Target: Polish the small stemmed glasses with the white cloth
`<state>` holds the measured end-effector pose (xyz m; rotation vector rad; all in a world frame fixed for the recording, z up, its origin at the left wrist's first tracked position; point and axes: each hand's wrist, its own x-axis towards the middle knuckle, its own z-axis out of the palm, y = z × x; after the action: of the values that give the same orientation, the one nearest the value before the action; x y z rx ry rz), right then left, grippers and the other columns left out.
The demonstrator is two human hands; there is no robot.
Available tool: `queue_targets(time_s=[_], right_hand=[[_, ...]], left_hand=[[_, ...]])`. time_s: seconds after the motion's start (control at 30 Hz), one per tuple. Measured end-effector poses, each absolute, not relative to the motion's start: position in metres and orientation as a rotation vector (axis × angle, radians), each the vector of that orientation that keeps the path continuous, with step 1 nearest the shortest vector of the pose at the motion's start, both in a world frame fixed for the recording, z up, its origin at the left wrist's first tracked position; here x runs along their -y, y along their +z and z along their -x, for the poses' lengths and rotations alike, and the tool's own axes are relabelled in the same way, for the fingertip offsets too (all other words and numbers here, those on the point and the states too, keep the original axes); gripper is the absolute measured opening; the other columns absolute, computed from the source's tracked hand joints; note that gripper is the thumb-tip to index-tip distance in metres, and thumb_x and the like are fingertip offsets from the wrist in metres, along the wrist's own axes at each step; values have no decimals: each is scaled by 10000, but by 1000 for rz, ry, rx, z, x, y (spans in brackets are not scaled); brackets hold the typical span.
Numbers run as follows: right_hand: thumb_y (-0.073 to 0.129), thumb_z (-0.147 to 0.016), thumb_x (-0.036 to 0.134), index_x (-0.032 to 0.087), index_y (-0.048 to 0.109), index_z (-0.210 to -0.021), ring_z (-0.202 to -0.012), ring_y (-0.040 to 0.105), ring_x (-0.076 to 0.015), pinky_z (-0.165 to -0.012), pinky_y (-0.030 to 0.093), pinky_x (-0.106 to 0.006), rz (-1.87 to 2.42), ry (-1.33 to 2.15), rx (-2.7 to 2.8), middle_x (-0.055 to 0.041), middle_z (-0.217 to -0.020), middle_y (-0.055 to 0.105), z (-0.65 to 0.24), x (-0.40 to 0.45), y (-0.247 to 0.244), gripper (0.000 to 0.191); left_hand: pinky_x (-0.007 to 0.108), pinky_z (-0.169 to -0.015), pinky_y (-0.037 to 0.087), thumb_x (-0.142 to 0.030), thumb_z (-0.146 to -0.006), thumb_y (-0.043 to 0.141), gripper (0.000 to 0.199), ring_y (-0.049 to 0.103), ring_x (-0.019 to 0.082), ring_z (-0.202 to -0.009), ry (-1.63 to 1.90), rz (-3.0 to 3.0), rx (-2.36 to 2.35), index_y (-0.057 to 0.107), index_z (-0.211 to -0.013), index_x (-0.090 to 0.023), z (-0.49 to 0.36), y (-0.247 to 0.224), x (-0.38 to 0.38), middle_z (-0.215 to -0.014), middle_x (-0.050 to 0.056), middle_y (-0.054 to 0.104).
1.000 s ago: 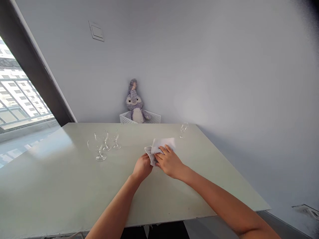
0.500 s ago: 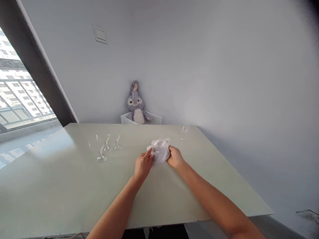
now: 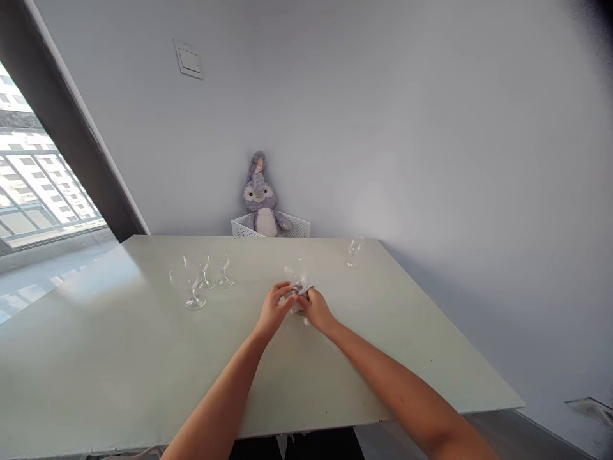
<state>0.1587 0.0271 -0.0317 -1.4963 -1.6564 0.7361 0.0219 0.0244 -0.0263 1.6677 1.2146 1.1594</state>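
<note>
Near the middle of the pale table (image 3: 143,370), a clear stemmed glass (image 3: 300,275) stands between my two hands. A white cloth (image 3: 306,291) is bunched around its lower part, mostly covered by fingers. My left hand (image 3: 276,306) has its fingers closed at the glass and cloth from the left; which of the two it grips is hard to make out. From the right, my right hand (image 3: 317,309) pinches the cloth against the glass, its thumb near the left fingertips.
Several clear stemmed glasses (image 3: 195,301) stand together at the left. Another glass (image 3: 353,250) stands at the back right. Behind the table's far edge, a purple plush toy (image 3: 265,220) sits in a white perforated basket (image 3: 299,228).
The cloth was spread wide over the glass; now it is gathered low around it, with the bowl showing. My right hand has moved left and nearer, and both hands are closer together.
</note>
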Motion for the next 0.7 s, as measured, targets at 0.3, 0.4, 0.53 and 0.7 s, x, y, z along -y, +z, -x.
queue_targets(time_s=[0.3, 0.4, 0.53, 0.7], right_hand=[[370, -867, 226, 143, 592, -968, -873, 526, -243, -751, 378, -366, 1471, 51, 2216, -131, -925, 624, -152, -23, -16, 257], [461, -789, 191, 188, 583, -985, -776, 556, -180, -666, 425, -297, 1357, 625, 2037, -69, -984, 608, -159, -22, -11, 231], [578, -704, 270, 180, 580, -913, -617, 556, -143, -546, 442, -271, 1106, 1549, 1619, -21, -818, 597, -170, -18, -8, 228], [640, -663, 431, 153, 573, -924, -629, 529, -139, -566, 412, -259, 1049, 1538, 1300, -9, -720, 561, -167, -11, -19, 387]], left_hand=[[247, -680, 417, -346, -682, 654, 472, 548, 81, -691, 1419, -868, -847, 419, -1073, -223, -24, -18, -17, -1047, 63, 599], [231, -616, 404, -300, -668, 674, 516, 511, 54, -579, 1395, -953, -770, 368, -1079, -238, -22, -12, -15, -999, 47, 619], [232, -571, 399, -300, -672, 672, 529, 495, 50, -505, 1335, -1012, -659, 343, -1079, -232, -19, -6, -15, -932, 42, 629], [282, -669, 444, -310, -684, 664, 525, 569, 79, -567, 1435, -1001, -739, 328, -1083, -246, -22, -6, -11, -967, 42, 617]])
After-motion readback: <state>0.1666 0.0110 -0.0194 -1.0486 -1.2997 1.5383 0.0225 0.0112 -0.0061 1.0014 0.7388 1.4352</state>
